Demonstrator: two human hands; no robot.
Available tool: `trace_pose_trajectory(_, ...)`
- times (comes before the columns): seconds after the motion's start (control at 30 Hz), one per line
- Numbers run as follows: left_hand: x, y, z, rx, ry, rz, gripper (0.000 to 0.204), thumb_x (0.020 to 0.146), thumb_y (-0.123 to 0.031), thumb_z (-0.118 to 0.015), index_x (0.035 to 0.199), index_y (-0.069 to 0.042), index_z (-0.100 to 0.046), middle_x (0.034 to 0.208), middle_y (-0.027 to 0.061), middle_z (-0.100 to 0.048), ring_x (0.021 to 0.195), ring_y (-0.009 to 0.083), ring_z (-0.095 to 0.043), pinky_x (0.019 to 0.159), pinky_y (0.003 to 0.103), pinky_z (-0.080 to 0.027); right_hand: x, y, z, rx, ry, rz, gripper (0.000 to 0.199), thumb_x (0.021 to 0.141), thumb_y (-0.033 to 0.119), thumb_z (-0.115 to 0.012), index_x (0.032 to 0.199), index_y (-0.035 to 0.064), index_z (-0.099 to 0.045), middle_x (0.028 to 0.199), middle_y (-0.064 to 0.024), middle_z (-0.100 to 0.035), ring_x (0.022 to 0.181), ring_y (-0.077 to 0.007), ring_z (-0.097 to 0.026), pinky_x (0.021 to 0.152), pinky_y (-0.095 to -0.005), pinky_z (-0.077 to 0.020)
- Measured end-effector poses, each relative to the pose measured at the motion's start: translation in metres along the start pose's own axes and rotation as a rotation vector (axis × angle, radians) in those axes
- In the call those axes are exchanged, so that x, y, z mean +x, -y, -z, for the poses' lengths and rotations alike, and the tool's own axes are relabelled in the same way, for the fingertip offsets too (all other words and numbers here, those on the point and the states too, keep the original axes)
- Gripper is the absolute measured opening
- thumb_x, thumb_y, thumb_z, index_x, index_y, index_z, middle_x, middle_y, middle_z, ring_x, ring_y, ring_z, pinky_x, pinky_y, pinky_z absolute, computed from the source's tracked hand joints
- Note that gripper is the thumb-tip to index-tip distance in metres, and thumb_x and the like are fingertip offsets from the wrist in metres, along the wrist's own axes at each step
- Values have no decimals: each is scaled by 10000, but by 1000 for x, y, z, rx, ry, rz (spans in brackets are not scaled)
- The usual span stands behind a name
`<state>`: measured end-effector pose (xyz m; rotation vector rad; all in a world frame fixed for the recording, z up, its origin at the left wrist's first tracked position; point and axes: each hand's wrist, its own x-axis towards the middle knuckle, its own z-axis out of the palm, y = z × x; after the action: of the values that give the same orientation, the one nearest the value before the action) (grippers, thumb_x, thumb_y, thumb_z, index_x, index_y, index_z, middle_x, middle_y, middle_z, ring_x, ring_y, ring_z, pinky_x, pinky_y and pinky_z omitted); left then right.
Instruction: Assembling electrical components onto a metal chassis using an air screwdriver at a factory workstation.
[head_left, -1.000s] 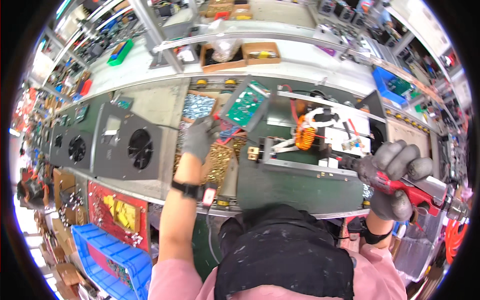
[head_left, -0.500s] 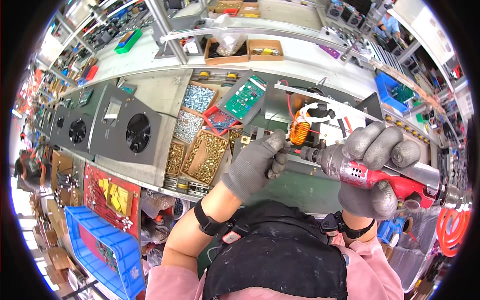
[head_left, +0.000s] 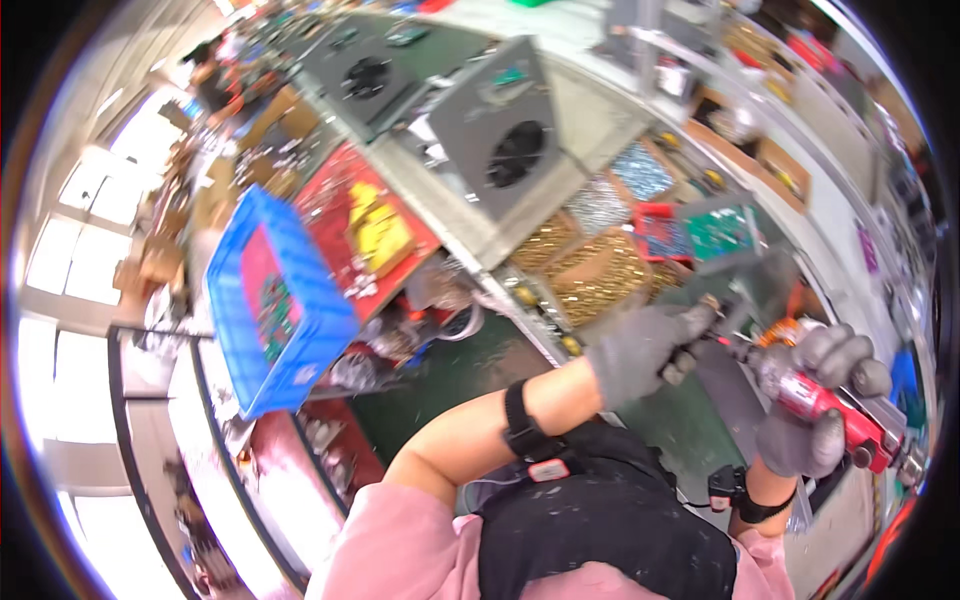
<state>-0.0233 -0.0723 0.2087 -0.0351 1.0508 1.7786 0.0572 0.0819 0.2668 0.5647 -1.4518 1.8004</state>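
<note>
My right hand (head_left: 822, 400), in a grey glove, grips a red electric screwdriver (head_left: 835, 412) at the right of the view. My left hand (head_left: 645, 350), also gloved, has its fingertips pinched at the screwdriver's tip, about its bit. A small screw may be between the fingers, but I cannot tell through the blur. Both hands hover over the green bench top (head_left: 690, 420). Just beyond them lie trays of brass screws (head_left: 590, 270) and a green circuit board (head_left: 722, 232).
Grey fan housings (head_left: 500, 135) sit on the bench further off. A blue crate (head_left: 270, 300) and a red bin (head_left: 365, 225) stand on the floor to the left. More trays of silver screws (head_left: 640, 170) and cardboard boxes (head_left: 780, 160) line the bench's far side.
The view has swung sharply left and tilted. My left hand went from the screw trays to the screwdriver's tip and stays there. My right hand still holds the screwdriver.
</note>
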Motion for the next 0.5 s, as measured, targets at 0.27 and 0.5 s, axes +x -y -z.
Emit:
trace_pose_trajectory(0.27,-33,-35,86,-257,-49,45,248,940,-308,-556,914,-62,-531,673,8,-504,461,59,-453,364,188,-341,16,-62,-84,44,-8,17,289,732,207,-608,966,124,-459,772,-41,-401,747,-188,-446,612,-298,-357)
trace_pose_trajectory(0.5,-80,-95,197,-5,-39,52,416,942,-429,-501,931,-29,-615,766,46,-605,525,74,-522,465,204,-420,42,-133,-177,-13,115,-2,299,751,235,-630,960,128,-445,760,-30,-401,708,-182,-464,581,-281,-339)
